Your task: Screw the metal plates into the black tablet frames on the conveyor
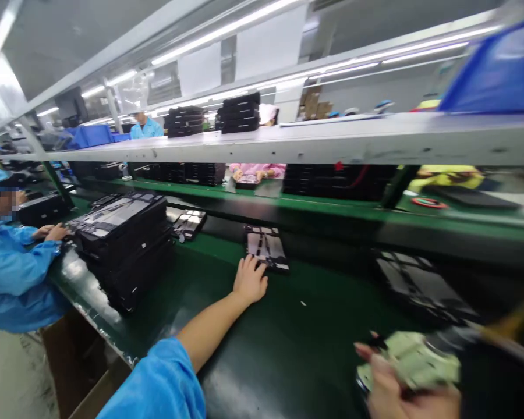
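My left hand (250,280) reaches forward over the green work surface (227,326), its fingers curled on the near edge of a flat black panel (266,247) that lies on the dark conveyor strip. My right hand (397,387) is low at the right, blurred by motion, closed round a pale green cloth-like pad (413,361) pressed against a dark object (484,349). What that dark object is I cannot make out.
A tall stack of black trays (124,244) stands left of my arm. A co-worker in a blue coat (13,267) works at the far left. More black panels (419,285) lie on the belt, and stacks (240,112) sit on the overhead shelf (332,139).
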`<move>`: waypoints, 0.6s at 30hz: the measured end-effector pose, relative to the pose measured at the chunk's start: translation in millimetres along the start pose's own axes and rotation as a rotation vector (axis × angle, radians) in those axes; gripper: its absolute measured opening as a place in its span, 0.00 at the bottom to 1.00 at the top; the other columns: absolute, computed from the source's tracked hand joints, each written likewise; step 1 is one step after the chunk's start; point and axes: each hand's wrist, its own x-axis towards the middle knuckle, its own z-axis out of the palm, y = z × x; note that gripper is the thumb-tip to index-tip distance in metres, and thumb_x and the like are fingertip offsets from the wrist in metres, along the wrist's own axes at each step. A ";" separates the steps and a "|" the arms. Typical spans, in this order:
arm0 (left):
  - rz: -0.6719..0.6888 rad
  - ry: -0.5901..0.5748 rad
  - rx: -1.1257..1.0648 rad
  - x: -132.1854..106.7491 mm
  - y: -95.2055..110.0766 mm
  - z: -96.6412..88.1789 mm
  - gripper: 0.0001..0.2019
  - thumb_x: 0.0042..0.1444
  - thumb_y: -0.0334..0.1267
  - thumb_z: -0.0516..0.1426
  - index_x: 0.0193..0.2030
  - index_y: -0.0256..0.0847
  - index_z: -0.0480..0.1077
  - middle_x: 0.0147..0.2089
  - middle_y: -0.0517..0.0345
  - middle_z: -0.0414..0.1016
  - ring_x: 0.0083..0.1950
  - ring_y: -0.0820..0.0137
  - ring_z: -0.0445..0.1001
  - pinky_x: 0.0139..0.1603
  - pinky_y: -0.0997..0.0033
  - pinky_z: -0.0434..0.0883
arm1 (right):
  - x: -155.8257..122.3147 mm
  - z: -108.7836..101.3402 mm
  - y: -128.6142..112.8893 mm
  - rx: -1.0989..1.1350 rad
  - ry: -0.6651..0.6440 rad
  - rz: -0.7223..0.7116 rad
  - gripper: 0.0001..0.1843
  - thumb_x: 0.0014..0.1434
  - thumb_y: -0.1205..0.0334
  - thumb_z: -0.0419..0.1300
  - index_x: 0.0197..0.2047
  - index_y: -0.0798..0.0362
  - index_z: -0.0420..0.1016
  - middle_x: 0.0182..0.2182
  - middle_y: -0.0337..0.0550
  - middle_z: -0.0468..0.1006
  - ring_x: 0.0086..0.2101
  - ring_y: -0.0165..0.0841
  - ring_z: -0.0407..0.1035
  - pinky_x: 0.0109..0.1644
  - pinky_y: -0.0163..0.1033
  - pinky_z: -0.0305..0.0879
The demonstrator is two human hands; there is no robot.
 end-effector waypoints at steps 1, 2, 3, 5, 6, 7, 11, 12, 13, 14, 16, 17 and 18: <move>0.013 -0.004 -0.012 -13.2 2.3 -2.1 0.21 0.64 0.38 0.59 0.63 0.40 0.72 0.69 0.41 0.67 0.75 0.49 0.58 0.75 0.40 0.59 | -1.9 2.7 -5.2 0.031 0.051 0.031 0.23 0.58 0.44 0.63 0.50 0.50 0.77 0.41 0.56 0.83 0.40 0.54 0.80 0.51 0.65 0.76; 0.021 -0.006 -0.028 -26.3 4.0 -4.2 0.19 0.65 0.37 0.58 0.61 0.40 0.73 0.68 0.40 0.69 0.75 0.49 0.59 0.74 0.39 0.60 | -4.2 5.6 -9.2 0.045 0.072 0.032 0.30 0.59 0.43 0.62 0.59 0.52 0.72 0.46 0.59 0.82 0.45 0.54 0.79 0.56 0.66 0.73; 0.027 -0.011 -0.047 -38.7 4.8 -6.1 0.17 0.65 0.36 0.57 0.60 0.40 0.74 0.66 0.40 0.71 0.74 0.49 0.60 0.73 0.39 0.61 | -6.9 8.3 -11.4 0.040 0.090 0.008 0.36 0.59 0.42 0.62 0.64 0.55 0.66 0.52 0.61 0.80 0.50 0.55 0.78 0.60 0.67 0.71; 0.041 -0.019 -0.089 -58.5 4.9 -9.0 0.15 0.66 0.35 0.56 0.57 0.40 0.76 0.61 0.42 0.74 0.71 0.50 0.64 0.72 0.40 0.63 | -12.8 12.0 -11.8 -0.008 0.105 -0.037 0.43 0.61 0.41 0.60 0.71 0.57 0.57 0.60 0.65 0.73 0.58 0.55 0.72 0.66 0.68 0.65; 0.052 -0.027 -0.111 -65.4 5.0 -9.9 0.14 0.67 0.35 0.55 0.55 0.41 0.77 0.59 0.43 0.75 0.69 0.52 0.67 0.72 0.42 0.64 | -16.0 12.9 -10.8 -0.030 0.110 -0.053 0.46 0.61 0.41 0.60 0.73 0.58 0.53 0.64 0.66 0.69 0.62 0.55 0.69 0.68 0.69 0.63; 0.064 -0.036 -0.130 -70.2 5.5 -10.5 0.13 0.67 0.35 0.55 0.53 0.41 0.78 0.56 0.45 0.76 0.66 0.53 0.69 0.71 0.44 0.66 | -19.1 13.1 -10.0 -0.049 0.109 -0.069 0.47 0.62 0.42 0.60 0.75 0.58 0.49 0.66 0.67 0.66 0.64 0.55 0.66 0.69 0.68 0.61; 0.082 -0.069 -0.173 -71.8 12.8 -10.4 0.11 0.68 0.35 0.55 0.48 0.41 0.79 0.47 0.49 0.78 0.55 0.59 0.76 0.62 0.52 0.73 | -28.3 11.0 -12.9 -0.104 0.115 -0.172 0.47 0.65 0.47 0.59 0.78 0.54 0.42 0.73 0.64 0.57 0.70 0.52 0.58 0.73 0.67 0.57; 0.076 -0.074 -0.175 -69.7 15.0 -9.7 0.10 0.68 0.35 0.55 0.48 0.40 0.79 0.47 0.49 0.78 0.53 0.60 0.76 0.60 0.53 0.74 | -30.1 10.6 -15.0 -0.123 0.124 -0.213 0.47 0.65 0.48 0.60 0.78 0.54 0.42 0.74 0.63 0.54 0.72 0.53 0.55 0.74 0.69 0.55; 0.070 -0.079 -0.175 -67.4 16.9 -8.9 0.10 0.67 0.35 0.56 0.47 0.39 0.79 0.47 0.49 0.78 0.53 0.60 0.76 0.59 0.53 0.74 | -31.9 10.3 -17.4 -0.141 0.140 -0.263 0.47 0.65 0.50 0.60 0.78 0.53 0.42 0.74 0.63 0.52 0.73 0.54 0.52 0.74 0.71 0.53; 0.065 -0.088 -0.176 -65.3 18.2 -8.0 0.09 0.67 0.35 0.56 0.47 0.38 0.79 0.47 0.49 0.78 0.53 0.61 0.76 0.59 0.54 0.74 | -34.0 10.3 -19.6 -0.156 0.153 -0.323 0.47 0.64 0.51 0.62 0.78 0.52 0.43 0.75 0.63 0.51 0.74 0.56 0.50 0.74 0.73 0.52; 0.055 -0.109 -0.178 -62.0 19.1 -5.8 0.08 0.67 0.37 0.58 0.46 0.38 0.78 0.48 0.51 0.78 0.54 0.62 0.76 0.58 0.55 0.73 | -39.2 10.8 -22.2 -0.162 0.184 -0.467 0.46 0.62 0.54 0.65 0.77 0.50 0.48 0.74 0.63 0.53 0.73 0.58 0.51 0.71 0.76 0.54; 0.046 -0.119 -0.180 -60.7 18.6 -4.7 0.08 0.67 0.38 0.59 0.45 0.38 0.78 0.47 0.52 0.79 0.54 0.62 0.76 0.58 0.55 0.73 | -41.9 11.5 -22.0 -0.154 0.188 -0.538 0.46 0.60 0.55 0.66 0.76 0.49 0.51 0.73 0.63 0.56 0.72 0.59 0.54 0.70 0.77 0.56; 0.032 -0.127 -0.183 -59.3 17.6 -3.7 0.08 0.67 0.39 0.59 0.45 0.39 0.78 0.47 0.52 0.79 0.53 0.63 0.76 0.57 0.56 0.74 | -44.4 12.6 -20.6 -0.135 0.196 -0.593 0.44 0.58 0.55 0.67 0.73 0.47 0.56 0.71 0.61 0.61 0.70 0.60 0.58 0.69 0.76 0.59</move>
